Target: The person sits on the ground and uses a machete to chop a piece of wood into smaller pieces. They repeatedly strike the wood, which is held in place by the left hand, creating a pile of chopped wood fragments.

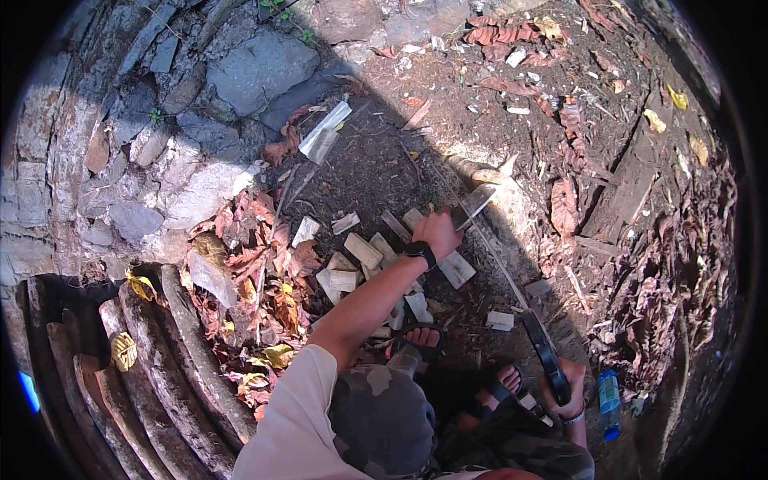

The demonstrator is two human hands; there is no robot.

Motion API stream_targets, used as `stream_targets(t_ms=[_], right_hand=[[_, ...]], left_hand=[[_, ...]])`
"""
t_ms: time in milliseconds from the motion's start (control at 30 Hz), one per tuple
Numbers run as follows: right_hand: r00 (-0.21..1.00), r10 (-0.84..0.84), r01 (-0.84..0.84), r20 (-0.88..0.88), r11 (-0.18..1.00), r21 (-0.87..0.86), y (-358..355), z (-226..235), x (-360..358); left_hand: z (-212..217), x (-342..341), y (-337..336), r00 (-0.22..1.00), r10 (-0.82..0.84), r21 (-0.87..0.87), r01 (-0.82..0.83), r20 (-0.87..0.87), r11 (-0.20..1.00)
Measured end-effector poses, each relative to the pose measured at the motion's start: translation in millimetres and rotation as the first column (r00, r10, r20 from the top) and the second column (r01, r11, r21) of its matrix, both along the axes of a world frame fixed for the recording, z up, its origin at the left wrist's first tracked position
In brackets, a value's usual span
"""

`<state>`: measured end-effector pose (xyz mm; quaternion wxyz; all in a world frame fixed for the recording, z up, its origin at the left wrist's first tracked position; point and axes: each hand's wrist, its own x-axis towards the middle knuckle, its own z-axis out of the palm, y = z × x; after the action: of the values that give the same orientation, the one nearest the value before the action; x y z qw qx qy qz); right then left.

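At the left, brown, rounded wooden logs (164,352) lie side by side below a grey, rough stone wall (260,72), with dry reddish-brown leaves (286,308) and pale, split wooden blocks (362,250) scattered farther right on the dark soil. Beyond those blocks, the left hand (440,234) has its fingers closed on a pale, flat-sided piece of wood (480,197), just beside the thin blade of a long, black-handled metal tool (544,346). The right hand (570,384) wraps its partly hidden fingers around that handle, near a clear plastic bottle with a blue cap (610,404).
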<state>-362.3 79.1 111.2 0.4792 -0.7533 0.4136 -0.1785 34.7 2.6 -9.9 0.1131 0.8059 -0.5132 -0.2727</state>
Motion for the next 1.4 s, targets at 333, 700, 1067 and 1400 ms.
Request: stream_targets(t_ms=[333,700,1067,1400], right_hand=[[0.996,-0.088,0.084,0.031,0.989,0.119,-10.6,16.7,-14.2],[0.996,-0.073,0.064,-0.055,0.987,-0.147,6.2,31.0,-25.3],[0.959,-0.279,0.282,0.051,0.927,-0.246,24.2,22.9,-25.8],[0.987,-0.149,0.140,-0.067,0.983,-0.117,31.6,37.9,-18.8]], left_hand=[[0.9,7.1,-1.3,1.000,0.009,0.036,-0.009,0.006,0.999],[1.1,2.5,4.1,0.999,-0.033,0.033,0.032,0.016,0.999],[3.1,-3.3,7.0,0.998,-0.058,-0.012,0.058,-0.002,0.998],[-1.7,-4.1,5.1,0.996,-0.091,0.003,0.091,-0.026,0.996]])
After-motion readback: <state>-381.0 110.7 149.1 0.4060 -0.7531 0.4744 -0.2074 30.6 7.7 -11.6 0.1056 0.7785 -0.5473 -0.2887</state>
